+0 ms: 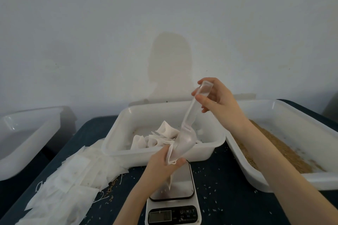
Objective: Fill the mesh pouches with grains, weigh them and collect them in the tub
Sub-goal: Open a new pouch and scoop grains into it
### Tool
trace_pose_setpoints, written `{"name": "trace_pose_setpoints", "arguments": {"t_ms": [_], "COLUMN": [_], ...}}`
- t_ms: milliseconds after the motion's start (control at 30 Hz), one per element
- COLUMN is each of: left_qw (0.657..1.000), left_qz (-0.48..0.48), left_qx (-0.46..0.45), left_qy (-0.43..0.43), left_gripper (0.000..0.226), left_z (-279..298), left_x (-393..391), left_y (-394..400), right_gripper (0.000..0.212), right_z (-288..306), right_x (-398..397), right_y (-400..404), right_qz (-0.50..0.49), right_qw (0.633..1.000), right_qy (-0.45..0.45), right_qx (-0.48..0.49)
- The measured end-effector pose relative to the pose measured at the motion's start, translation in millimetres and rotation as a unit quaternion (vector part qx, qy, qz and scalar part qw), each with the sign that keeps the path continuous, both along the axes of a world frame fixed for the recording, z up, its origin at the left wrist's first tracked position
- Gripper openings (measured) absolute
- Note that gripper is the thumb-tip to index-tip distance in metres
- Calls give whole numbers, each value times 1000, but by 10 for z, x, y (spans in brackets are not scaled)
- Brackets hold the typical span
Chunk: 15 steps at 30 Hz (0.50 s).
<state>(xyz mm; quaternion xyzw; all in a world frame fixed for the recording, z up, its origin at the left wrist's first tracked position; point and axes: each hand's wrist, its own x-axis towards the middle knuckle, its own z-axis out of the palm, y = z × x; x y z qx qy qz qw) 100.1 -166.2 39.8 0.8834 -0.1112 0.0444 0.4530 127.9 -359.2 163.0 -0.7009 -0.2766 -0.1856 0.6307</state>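
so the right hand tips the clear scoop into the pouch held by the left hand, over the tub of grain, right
Not quite. In the head view the left hand holds the mesh pouch over the kitchen scale, not over the grain tub. The right hand does tip the clear scoop into it.

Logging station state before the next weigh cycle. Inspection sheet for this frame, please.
Surface: dark table, loose grains scattered on it.
Job's things: mesh pouch held over the scale; clear scoop tipped into its mouth; middle tub holds pouches; grain tray at right.
Clutter: empty pouches spread at left; another tub far left.
Grippers: left hand grips the pouch; right hand holds the scoop handle.
Cables: nothing seen.
Surroundings: pale wall with a shadow.
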Motion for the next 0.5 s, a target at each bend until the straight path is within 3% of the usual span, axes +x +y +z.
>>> {"name": "trace_pose_setpoints", "arguments": {"t_ms": [100,233,367,500], "left_qw": [1000,1000,998,996], "left_qz": [7,12,-6,2], "left_qx": [-6,-1,-60,-91], "left_qy": [-11,-9,11,23], "left_gripper": [18,26,24,33], "left_z": [44,50,41,-16], "left_x": [9,35,40,87], "left_y": [-13,-23,-36,-115], "right_gripper": [19,21,30,11], "right_z": [-25,-167,-344,-538], "right_x": [15,20,-36,-85], "right_y": [-150,-421,-754,-1115], "right_qz": [-26,-33,-51,-99], "right_qw": [998,992,983,964], "right_qy": [42,108,142,131], "right_qx": [35,54,104,209]}}
